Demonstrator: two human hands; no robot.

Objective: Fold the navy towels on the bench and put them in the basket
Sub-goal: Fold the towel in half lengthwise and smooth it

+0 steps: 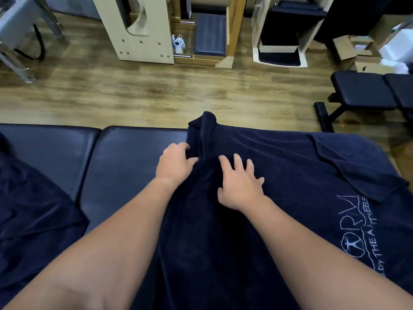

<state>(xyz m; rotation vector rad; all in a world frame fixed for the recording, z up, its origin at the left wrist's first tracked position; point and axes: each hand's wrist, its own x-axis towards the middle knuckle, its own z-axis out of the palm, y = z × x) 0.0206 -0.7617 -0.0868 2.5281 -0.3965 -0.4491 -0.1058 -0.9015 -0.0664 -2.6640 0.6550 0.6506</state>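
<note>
A large navy towel (290, 180) with white lettering lies spread over the right part of the black padded bench (125, 166). Its left edge is bunched into a raised ridge that reaches the bench's far edge. My left hand (175, 163) grips that bunched edge, fingers curled into the fabric. Just right of the ridge, my right hand (240, 184) rests flat on the towel with fingers spread. A second navy towel (33, 215) lies crumpled on the bench at the left. No basket is in view.
Wooden floor (156, 92) stretches beyond the bench. A black exercise bench (366, 92) stands at the right. Wooden frames with navy pads (210, 36) line the far side, and cardboard boxes (357, 50) sit at the far right.
</note>
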